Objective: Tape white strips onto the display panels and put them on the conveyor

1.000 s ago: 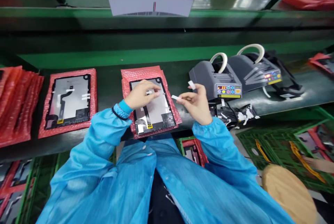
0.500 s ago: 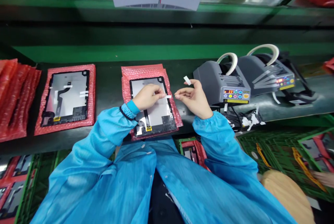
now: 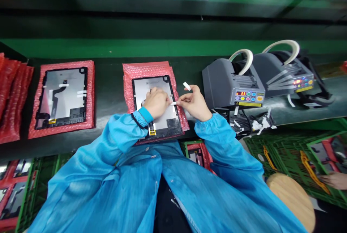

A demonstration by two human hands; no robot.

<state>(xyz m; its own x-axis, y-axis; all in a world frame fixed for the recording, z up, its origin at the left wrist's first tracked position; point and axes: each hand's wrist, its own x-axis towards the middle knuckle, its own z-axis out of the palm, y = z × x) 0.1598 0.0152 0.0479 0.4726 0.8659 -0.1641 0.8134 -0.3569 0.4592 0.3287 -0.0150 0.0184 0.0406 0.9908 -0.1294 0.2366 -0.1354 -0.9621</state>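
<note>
A tablet screen panel lies back side up on red bubble-wrap bags in front of me. My left hand rests over the panel, its fingers curled and its thumb at the left end of a short white tape strip. Pinched at the strip's other end is my right hand, just off the panel's right edge. A second white tape piece sticks to a fingertip of that hand. Part of the panel's dark ribbon cable is hidden under my left hand.
Another panel with white tape strips lies on bubble wrap at left, beside stacked red bags. Two tape dispensers stand at right. Below are green crates, a round wooden stool top and another person's hand.
My right hand has come left, closing on the tape strip's right end, and the strip now reaches the panel's right edge. My left hand has shifted slightly. The camera view has tilted down.
</note>
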